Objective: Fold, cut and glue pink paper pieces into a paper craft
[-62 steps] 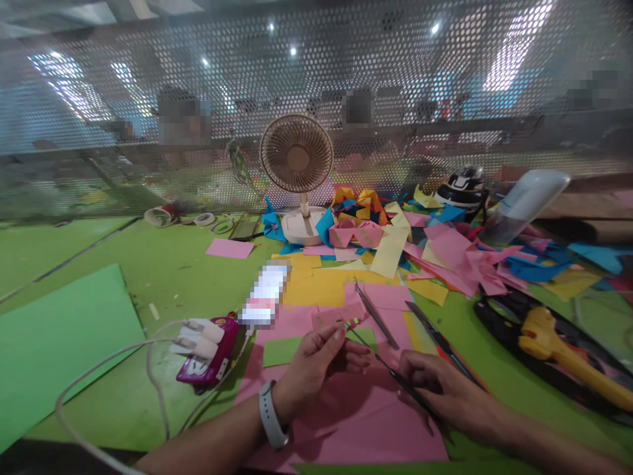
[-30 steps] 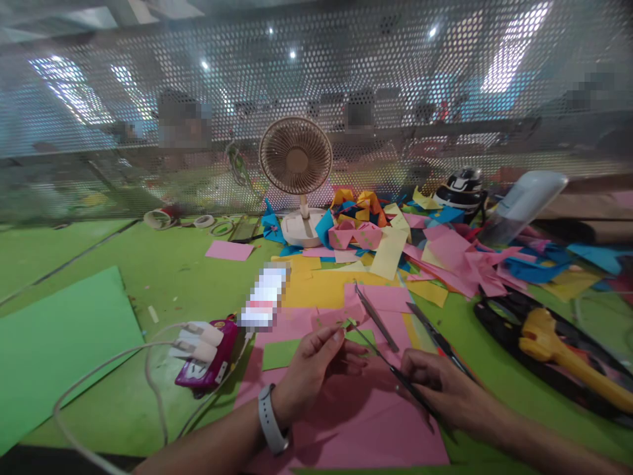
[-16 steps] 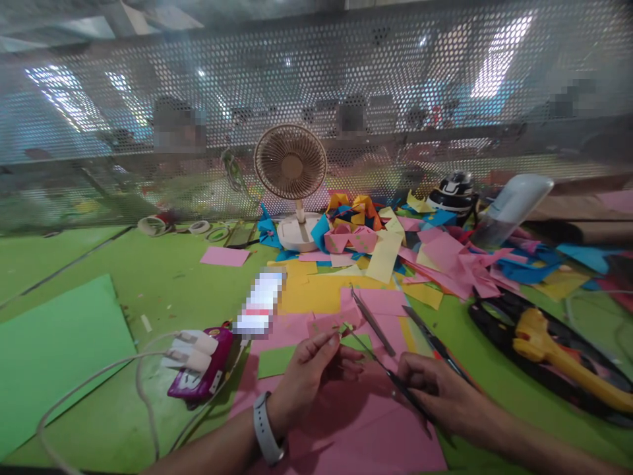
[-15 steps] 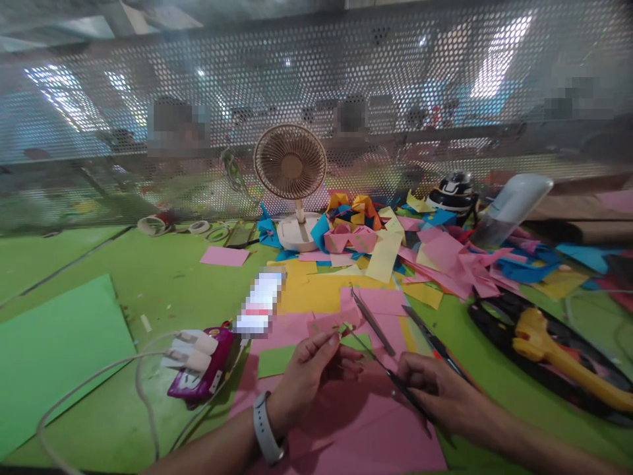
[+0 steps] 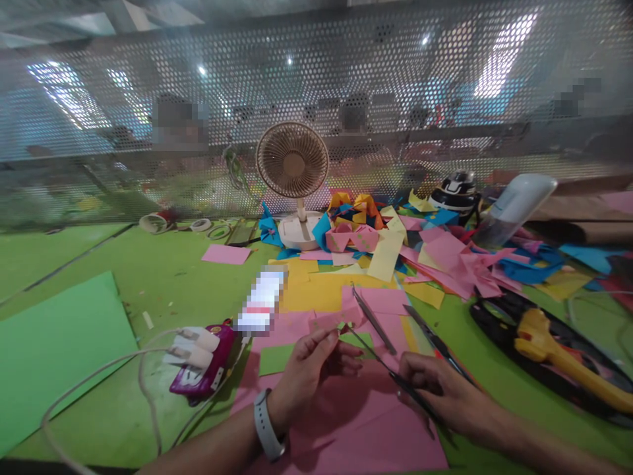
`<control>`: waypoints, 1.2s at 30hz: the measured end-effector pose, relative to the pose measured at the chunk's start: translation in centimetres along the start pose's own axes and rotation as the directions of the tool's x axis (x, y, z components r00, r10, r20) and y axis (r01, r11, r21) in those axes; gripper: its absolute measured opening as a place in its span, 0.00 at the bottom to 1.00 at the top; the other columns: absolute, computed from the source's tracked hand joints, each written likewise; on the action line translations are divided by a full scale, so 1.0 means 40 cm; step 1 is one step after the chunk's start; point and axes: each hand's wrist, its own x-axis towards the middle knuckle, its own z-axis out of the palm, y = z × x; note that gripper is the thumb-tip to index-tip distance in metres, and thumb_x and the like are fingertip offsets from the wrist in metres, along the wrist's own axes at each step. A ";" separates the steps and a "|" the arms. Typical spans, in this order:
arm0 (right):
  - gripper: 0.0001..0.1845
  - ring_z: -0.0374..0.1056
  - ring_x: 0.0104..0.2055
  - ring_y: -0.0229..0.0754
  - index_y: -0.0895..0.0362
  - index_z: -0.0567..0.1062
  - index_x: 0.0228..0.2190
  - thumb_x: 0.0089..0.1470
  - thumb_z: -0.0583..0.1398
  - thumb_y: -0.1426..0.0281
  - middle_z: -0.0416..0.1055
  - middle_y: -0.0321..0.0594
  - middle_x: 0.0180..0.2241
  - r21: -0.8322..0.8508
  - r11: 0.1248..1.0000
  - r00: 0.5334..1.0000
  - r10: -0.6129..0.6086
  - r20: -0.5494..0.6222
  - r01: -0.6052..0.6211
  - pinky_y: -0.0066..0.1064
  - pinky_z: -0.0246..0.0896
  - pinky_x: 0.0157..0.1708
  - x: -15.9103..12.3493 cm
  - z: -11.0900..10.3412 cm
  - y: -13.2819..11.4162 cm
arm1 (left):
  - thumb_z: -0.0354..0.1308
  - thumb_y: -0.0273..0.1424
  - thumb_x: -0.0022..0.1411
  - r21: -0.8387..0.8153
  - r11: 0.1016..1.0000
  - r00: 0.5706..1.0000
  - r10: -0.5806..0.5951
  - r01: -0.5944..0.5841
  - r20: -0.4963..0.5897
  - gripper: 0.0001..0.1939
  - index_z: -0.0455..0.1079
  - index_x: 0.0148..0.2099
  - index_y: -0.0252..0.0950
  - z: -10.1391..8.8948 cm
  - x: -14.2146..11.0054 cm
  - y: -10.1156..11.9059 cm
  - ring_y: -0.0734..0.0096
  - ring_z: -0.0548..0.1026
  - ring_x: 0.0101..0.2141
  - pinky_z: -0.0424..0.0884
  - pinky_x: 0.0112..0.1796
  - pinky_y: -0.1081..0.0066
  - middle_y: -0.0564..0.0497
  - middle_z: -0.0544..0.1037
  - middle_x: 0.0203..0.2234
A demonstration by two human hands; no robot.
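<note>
My left hand, a pale watch band on its wrist, pinches a small green paper piece between thumb and forefinger. Its other fingers are loosely curled. Slim dark tweezers are gripped in my right hand, their tip reaching to the green piece. Whether the tip touches it is too small to tell. Beneath both hands lie pink paper sheets and a green paper strip. A second pair of tweezers rests just beyond my right hand, beside a dark slender tool.
A lit phone lies by a purple power strip with cables. Behind stand a fan and a heap of folded paper. At right, a black tray holds a yellow tool. Green card lies left.
The whole view has shifted very slightly. Both hands keep their hold, with the tweezers' tip still at the green paper piece.
</note>
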 end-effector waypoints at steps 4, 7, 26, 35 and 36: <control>0.20 0.54 0.19 0.29 0.56 0.60 0.23 0.49 0.59 0.55 0.56 0.28 0.17 -0.011 1.000 1.000 0.005 0.005 -0.005 0.20 0.50 0.17 -0.001 0.001 -0.008 | 0.57 0.33 0.59 -0.004 1.000 1.000 0.012 -0.012 0.011 0.09 0.70 0.38 0.30 -0.002 0.001 -0.001 0.69 0.77 0.27 0.71 0.32 0.69 0.44 0.79 0.29; 0.19 0.54 0.18 0.29 0.57 0.61 0.23 0.48 0.60 0.55 0.56 0.27 0.17 0.004 1.000 1.000 0.017 0.015 -0.017 0.20 0.49 0.17 0.002 0.005 -0.005 | 0.57 0.33 0.58 0.011 1.000 1.000 0.001 -0.001 0.020 0.09 0.70 0.36 0.30 0.000 0.002 -0.001 0.68 0.76 0.27 0.71 0.32 0.68 0.44 0.79 0.29; 0.21 0.53 0.19 0.29 0.57 0.62 0.24 0.47 0.60 0.53 0.58 0.28 0.18 -0.004 1.000 1.000 0.021 0.005 -0.021 0.20 0.47 0.17 0.009 0.008 0.019 | 0.56 0.35 0.59 0.073 0.997 1.000 -0.010 0.009 0.020 0.12 0.69 0.41 0.30 0.008 -0.002 0.001 0.69 0.76 0.27 0.72 0.33 0.68 0.43 0.78 0.30; 0.19 0.53 0.18 0.29 0.58 0.63 0.24 0.48 0.61 0.56 0.58 0.28 0.17 -0.007 1.000 1.000 0.024 -0.004 -0.024 0.20 0.46 0.17 0.009 0.009 0.024 | 0.55 0.34 0.60 0.066 0.998 1.000 -0.002 0.001 0.021 0.11 0.69 0.39 0.30 0.006 -0.004 -0.001 0.69 0.76 0.28 0.72 0.34 0.67 0.43 0.78 0.30; 0.19 0.53 0.18 0.28 0.58 0.63 0.24 0.47 0.61 0.56 0.58 0.28 0.17 -0.009 1.000 1.000 0.026 -0.007 -0.026 0.20 0.46 0.17 0.010 0.009 0.026 | 0.55 0.34 0.60 0.064 0.998 1.000 -0.004 0.003 0.020 0.11 0.69 0.41 0.30 0.006 -0.003 -0.001 0.69 0.76 0.28 0.72 0.34 0.67 0.43 0.78 0.30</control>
